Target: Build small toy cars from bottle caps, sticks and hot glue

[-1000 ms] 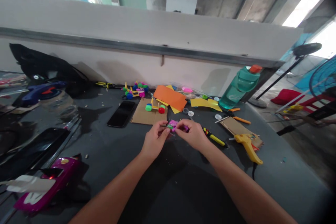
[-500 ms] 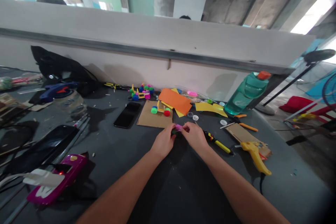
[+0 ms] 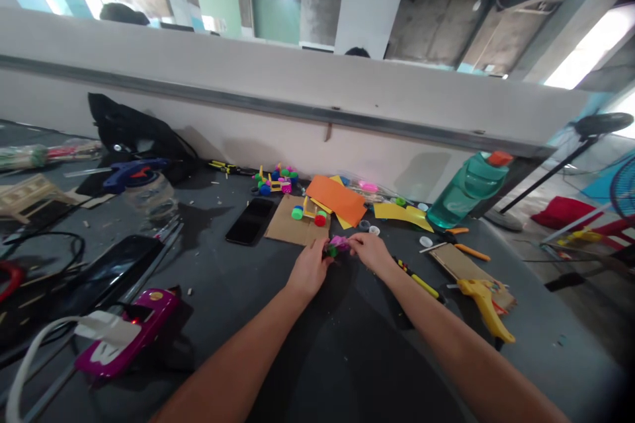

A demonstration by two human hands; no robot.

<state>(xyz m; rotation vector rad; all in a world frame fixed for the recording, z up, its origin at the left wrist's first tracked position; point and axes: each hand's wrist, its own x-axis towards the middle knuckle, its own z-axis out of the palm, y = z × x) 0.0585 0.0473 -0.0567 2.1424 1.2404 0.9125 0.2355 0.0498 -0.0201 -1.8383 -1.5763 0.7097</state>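
Observation:
A small purple and green piece [image 3: 339, 244] sits between my two hands above the dark table; its kind is too small to make out. My left hand [image 3: 310, 269] closes its fingers on the green side. On the purple side, the fingertips of my right hand [image 3: 371, 253] pinch it. Just beyond them lies a cardboard square [image 3: 282, 228], bearing a little yellow toy vehicle [image 3: 311, 210] with green and red wheels. Beneath my right forearm rests a yellow and black tool [image 3: 421, 281], partly covered.
Left of the cardboard is a black phone [image 3: 251, 221]. A purple power strip [image 3: 149, 324] with a white plug lies at the left front. To the right are a yellow glue gun [image 3: 483, 304], orange-handled pliers [image 3: 471, 251] and a teal bottle [image 3: 466, 188]. Orange paper [image 3: 337, 198] lies behind.
More of the purple piece shows between my hands, and my right hand has drawn slightly away from the left. The whole view has shifted a little.

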